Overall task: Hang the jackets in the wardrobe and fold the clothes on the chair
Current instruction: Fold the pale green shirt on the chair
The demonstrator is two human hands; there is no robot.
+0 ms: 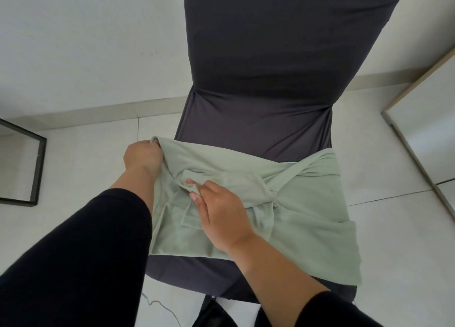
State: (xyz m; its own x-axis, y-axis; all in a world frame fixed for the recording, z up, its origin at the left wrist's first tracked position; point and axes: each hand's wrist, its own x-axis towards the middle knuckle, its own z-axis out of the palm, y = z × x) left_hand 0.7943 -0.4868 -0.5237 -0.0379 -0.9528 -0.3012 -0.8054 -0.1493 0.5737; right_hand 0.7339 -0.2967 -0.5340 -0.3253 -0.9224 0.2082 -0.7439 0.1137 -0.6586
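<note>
A pale green garment lies spread and creased across the seat of a chair that wears a dark grey stretch cover. My left hand grips the garment's far left corner at the seat's left edge. My right hand rests on the middle of the cloth, thumb and fingers pinching a raised fold. The garment's right part hangs over the seat's right side. Both my sleeves are black.
White tiled floor surrounds the chair, with a white wall and skirting behind. A black-framed panel stands on the floor at the left. A light wooden-edged wardrobe door is at the right. A thin cable lies on the floor near the chair's front.
</note>
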